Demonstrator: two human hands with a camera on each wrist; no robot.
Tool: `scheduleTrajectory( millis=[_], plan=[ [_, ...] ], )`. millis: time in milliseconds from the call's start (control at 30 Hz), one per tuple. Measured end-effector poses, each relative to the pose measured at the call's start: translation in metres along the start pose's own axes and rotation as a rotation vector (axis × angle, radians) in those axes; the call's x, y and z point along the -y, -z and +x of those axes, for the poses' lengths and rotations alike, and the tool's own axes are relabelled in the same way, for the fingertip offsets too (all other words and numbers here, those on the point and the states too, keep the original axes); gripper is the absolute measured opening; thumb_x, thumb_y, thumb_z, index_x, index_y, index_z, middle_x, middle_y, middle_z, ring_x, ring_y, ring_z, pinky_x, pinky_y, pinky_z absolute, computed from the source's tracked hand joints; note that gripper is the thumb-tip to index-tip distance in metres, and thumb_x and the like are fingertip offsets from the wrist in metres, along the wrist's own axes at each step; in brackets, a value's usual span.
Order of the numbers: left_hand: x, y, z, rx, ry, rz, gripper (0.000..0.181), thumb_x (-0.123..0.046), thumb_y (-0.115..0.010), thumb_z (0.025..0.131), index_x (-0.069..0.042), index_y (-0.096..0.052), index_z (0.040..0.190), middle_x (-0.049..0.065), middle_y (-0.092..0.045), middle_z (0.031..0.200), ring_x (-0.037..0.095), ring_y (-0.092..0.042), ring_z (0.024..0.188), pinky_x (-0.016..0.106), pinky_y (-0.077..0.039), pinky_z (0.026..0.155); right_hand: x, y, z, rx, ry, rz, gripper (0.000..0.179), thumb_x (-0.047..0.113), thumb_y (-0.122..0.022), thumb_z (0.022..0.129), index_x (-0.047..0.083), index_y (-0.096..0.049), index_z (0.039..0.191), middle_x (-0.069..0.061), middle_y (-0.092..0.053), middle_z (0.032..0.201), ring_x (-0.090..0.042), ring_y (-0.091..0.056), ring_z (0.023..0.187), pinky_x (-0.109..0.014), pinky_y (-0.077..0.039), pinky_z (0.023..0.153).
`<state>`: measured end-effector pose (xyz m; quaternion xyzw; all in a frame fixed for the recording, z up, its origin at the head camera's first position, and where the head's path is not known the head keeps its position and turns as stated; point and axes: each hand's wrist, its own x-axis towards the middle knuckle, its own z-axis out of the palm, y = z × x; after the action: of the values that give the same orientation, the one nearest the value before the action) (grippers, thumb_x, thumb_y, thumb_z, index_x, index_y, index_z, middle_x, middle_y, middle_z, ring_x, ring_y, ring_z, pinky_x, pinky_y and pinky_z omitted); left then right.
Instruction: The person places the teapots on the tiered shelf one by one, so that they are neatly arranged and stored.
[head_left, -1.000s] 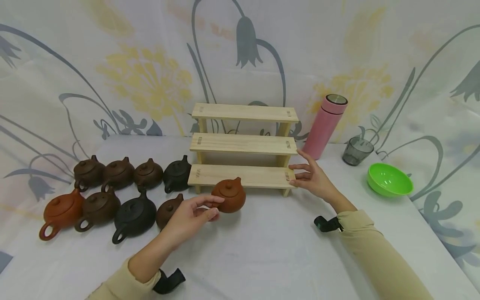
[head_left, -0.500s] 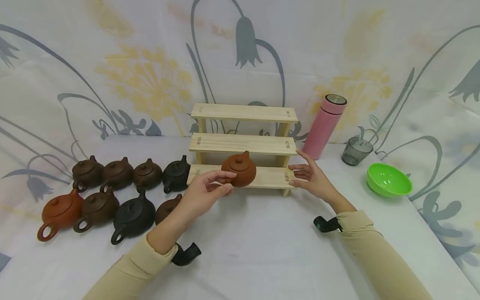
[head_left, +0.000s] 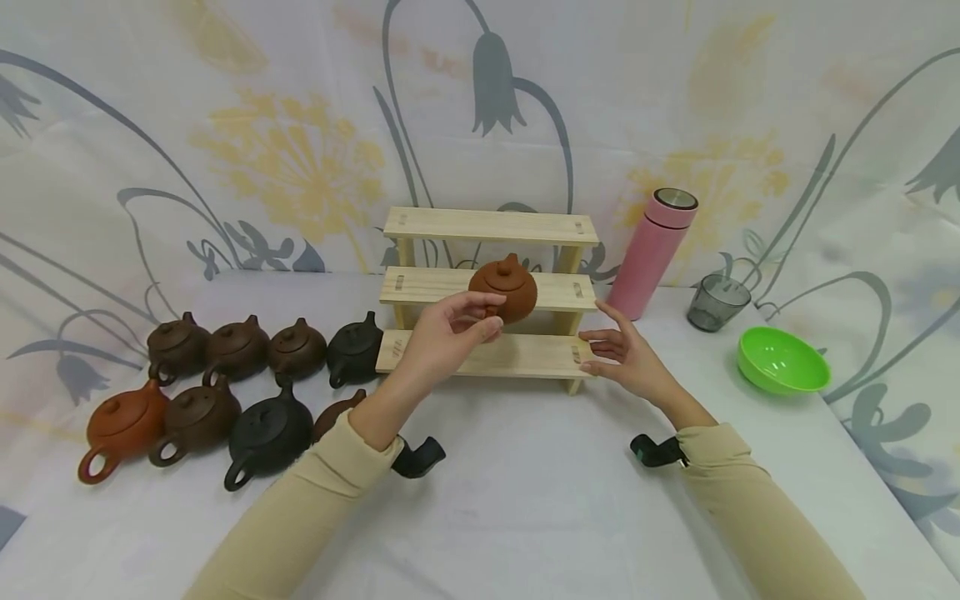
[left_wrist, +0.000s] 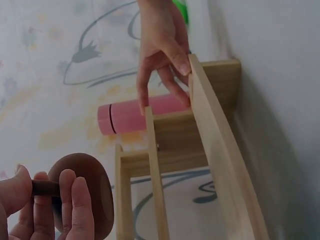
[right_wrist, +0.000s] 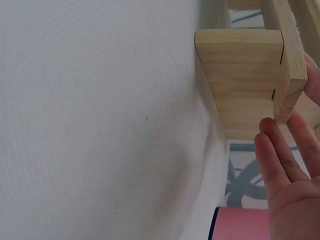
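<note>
Before the middle tier (head_left: 423, 285), left hand (head_left: 442, 337): pinches the handle (left_wrist: 46, 188) of a reddish-brown teapot (head_left: 514, 292) between thumb and fingers.
Reddish-brown teapot: held aloft, spout to the far side, in front of the middle tier; contact with the wood impossible to judge.
Right hand (head_left: 622, 357): spreads loose fingers against the right end of a wooden stand (head_left: 487, 224), thumb at the lowest tier (head_left: 525, 357), index finger at the middle one.
Far row, left: three brown teapots (head_left: 238, 346) beside a black teapot (head_left: 354, 352), close to the stand.
Near row, left: an orange teapot (head_left: 129, 421), a dark brown teapot (head_left: 202, 414), a wide black teapot (head_left: 272, 433) and a small brown teapot (head_left: 335, 414), partly hidden behind the left sleeve (head_left: 322, 492).
Right side: a pink bottle (head_left: 649, 258) near the stand, then a gray cup (head_left: 717, 304) and a green bowl (head_left: 783, 367), nearest of the three.
Setting: white table (head_left: 525, 508) before a floral cloth (head_left: 292, 158).
</note>
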<state>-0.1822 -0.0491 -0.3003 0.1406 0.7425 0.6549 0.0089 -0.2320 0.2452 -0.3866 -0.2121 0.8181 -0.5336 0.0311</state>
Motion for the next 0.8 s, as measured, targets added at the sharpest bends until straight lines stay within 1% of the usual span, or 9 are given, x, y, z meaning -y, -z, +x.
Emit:
scheduleTrajectory(
  millis=[100,200,333,400,467,633,800],
  plan=[
    [-0.004,-0.004,0.012,0.0,-0.033,-0.026,0.025,-0.009,-0.065,0.088,-0.006,-0.065,0.112,0.009,-0.061,0.094,0.024,-0.064,0.087,0.037,-0.052,0.079,0.0,0.001,-0.001,0.0,0.015,0.003,0.093,-0.003,-0.071,0.08,0.016,-0.013,0.15,-0.025,-0.051,0.127,-0.036,-0.05,0.114,-0.032,-0.042,0.096],
    [-0.007,-0.008,0.025,-0.004,-0.07,-0.032,0.025,-0.009,-0.065,0.088,-0.006,-0.064,0.113,0.009,-0.061,0.095,0.025,-0.063,0.087,0.033,-0.052,0.077,0.0,0.001,-0.001,-0.006,0.025,0.01,0.093,-0.004,-0.071,0.079,0.016,-0.014,0.15,-0.026,-0.052,0.126,-0.035,-0.05,0.113,-0.027,-0.043,0.094],
    [-0.01,-0.012,0.042,-0.026,-0.109,-0.018,0.025,-0.01,-0.065,0.088,-0.006,-0.065,0.113,0.009,-0.061,0.094,0.025,-0.063,0.085,0.035,-0.052,0.079,-0.002,0.001,-0.001,-0.005,0.034,0.009,0.092,-0.004,-0.071,0.079,0.015,-0.015,0.149,-0.026,-0.052,0.125,-0.035,-0.051,0.113,-0.029,-0.043,0.094],
    [-0.013,-0.015,0.049,-0.031,-0.125,-0.017,0.026,-0.01,-0.065,0.088,-0.006,-0.064,0.114,0.01,-0.061,0.094,0.028,-0.063,0.086,0.038,-0.051,0.08,-0.002,0.001,0.0,-0.005,0.035,0.004,0.092,-0.004,-0.071,0.079,0.015,-0.015,0.149,-0.026,-0.052,0.125,-0.035,-0.051,0.113,-0.03,-0.042,0.095],
    [-0.015,-0.016,0.055,-0.034,-0.136,-0.005,0.026,-0.011,-0.064,0.089,-0.007,-0.064,0.115,0.009,-0.061,0.094,0.027,-0.063,0.087,0.037,-0.051,0.08,-0.003,0.0,0.0,-0.003,0.036,-0.003,0.092,-0.003,-0.071,0.079,0.015,-0.014,0.15,-0.026,-0.052,0.125,-0.036,-0.051,0.113,-0.031,-0.042,0.095],
    [-0.021,-0.022,0.07,-0.045,-0.14,0.002,0.026,-0.013,-0.064,0.089,-0.008,-0.064,0.115,0.007,-0.06,0.095,0.02,-0.062,0.085,0.029,-0.052,0.076,-0.004,-0.001,0.001,0.001,0.031,-0.006,0.092,-0.002,-0.071,0.08,0.016,-0.014,0.15,-0.025,-0.052,0.126,-0.036,-0.05,0.114,-0.03,-0.042,0.096],
    [-0.025,-0.03,0.087,-0.051,-0.177,0.008,0.026,-0.012,-0.063,0.089,-0.005,-0.064,0.115,0.01,-0.062,0.091,0.021,-0.064,0.078,0.025,-0.052,0.069,-0.004,-0.001,0.0,0.001,0.049,0.003,0.091,-0.004,-0.07,0.079,0.014,-0.015,0.149,-0.026,-0.052,0.126,-0.036,-0.05,0.113,-0.025,-0.042,0.094]
  ],
)
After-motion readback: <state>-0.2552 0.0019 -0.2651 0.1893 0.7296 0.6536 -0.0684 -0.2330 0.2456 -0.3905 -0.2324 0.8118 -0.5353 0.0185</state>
